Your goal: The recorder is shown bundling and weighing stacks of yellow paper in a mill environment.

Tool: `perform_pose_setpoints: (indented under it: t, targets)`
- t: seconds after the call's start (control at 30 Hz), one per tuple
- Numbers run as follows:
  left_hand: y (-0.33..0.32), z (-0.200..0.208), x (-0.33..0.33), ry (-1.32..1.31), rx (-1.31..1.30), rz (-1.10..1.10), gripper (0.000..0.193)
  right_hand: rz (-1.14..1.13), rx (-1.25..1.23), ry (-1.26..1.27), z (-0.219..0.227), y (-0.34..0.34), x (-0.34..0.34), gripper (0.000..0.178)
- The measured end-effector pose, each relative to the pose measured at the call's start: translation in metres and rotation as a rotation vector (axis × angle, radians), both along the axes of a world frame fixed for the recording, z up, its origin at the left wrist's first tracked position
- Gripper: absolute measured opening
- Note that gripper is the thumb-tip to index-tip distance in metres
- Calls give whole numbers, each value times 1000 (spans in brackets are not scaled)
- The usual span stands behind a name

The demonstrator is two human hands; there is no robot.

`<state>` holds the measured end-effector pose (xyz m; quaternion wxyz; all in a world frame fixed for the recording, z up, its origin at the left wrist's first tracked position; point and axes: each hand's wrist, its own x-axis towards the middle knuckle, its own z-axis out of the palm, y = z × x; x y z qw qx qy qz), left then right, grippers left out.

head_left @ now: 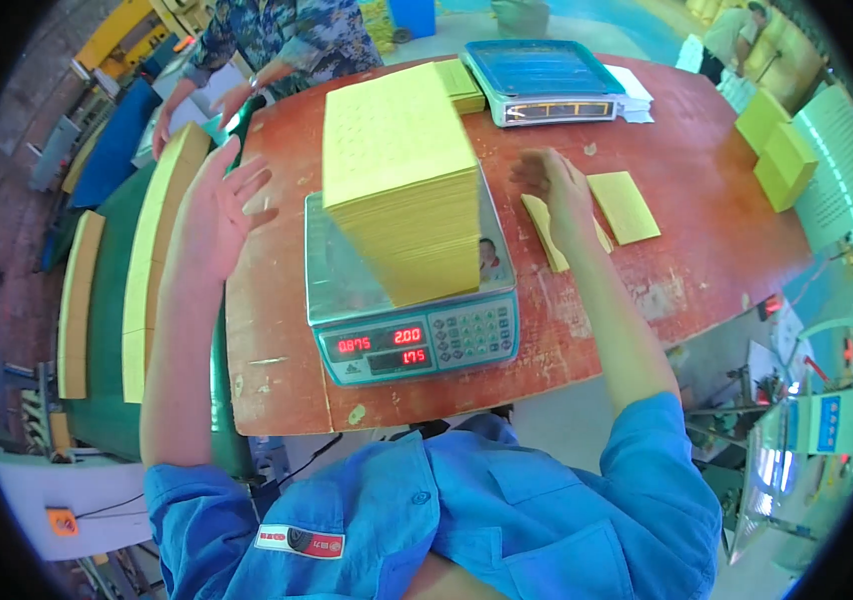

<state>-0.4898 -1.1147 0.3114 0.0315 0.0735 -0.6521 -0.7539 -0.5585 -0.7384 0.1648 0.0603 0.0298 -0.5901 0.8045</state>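
Observation:
A tall stack of yellow paper sheets (407, 190) stands on the metal pan of a digital scale (417, 335) with lit red digits and a keypad. My left hand (219, 208) is raised to the left of the stack, apart from it, fingers spread and nothing in them. On the other side my right hand (555, 185) hangs in the air, a little blurred, its fingers loosely stretched toward the stack without touching it. Below that wrist lies a thin yellow slip (544, 225), partly covered by my forearm. Beside it rests a small yellow pad (625, 207).
A second scale with a blue pan (542, 72) stands at the table's far side, near a lower yellow stack (461, 85). Long rows of yellow paper (152, 270) lie on a green conveyor (107, 320) to the left. A co-worker's hands (232, 100) reach over its far end.

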Motion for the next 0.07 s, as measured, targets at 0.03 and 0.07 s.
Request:
perform_pose_setpoints:
  t: [0.03,0.07]
  targets:
    - [10,14,-5,3,-90,-5,64,72,49,-14,-2,1,-14,41]
    - [11,21,-11,13,-145,-58,67,86,6,-9,-6,7,-20,41]
